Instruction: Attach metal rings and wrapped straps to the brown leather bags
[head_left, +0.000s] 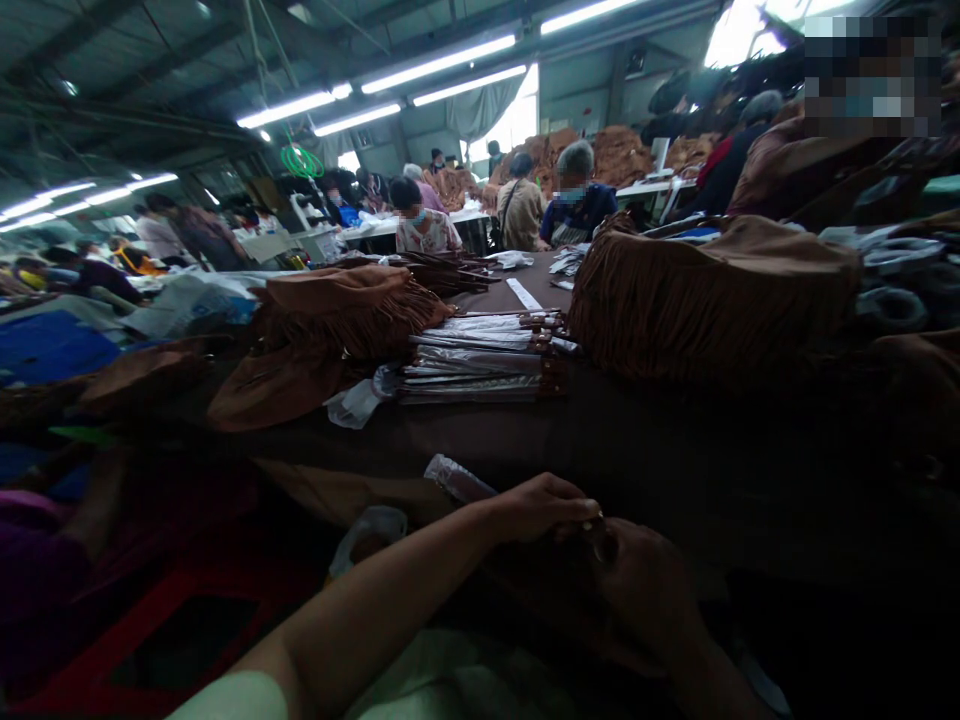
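Observation:
My left hand (541, 505) reaches in from the lower left and lies at the near edge of the dark table (675, 450), fingers curled together over a small dark part. My right hand (637, 590) meets it from below, closed round the same dark piece; what it is I cannot make out. A clear plastic-wrapped strip (457, 478) pokes out just behind my left wrist. Farther back lies a stack of plastic-wrapped brown straps (480, 360).
Brown fringed suede bags are heaped at the right (712, 290) and at the left centre (337, 310). A red stool (150, 630) stands low at my left. Several people (574, 200) sit at far tables with more brown piles.

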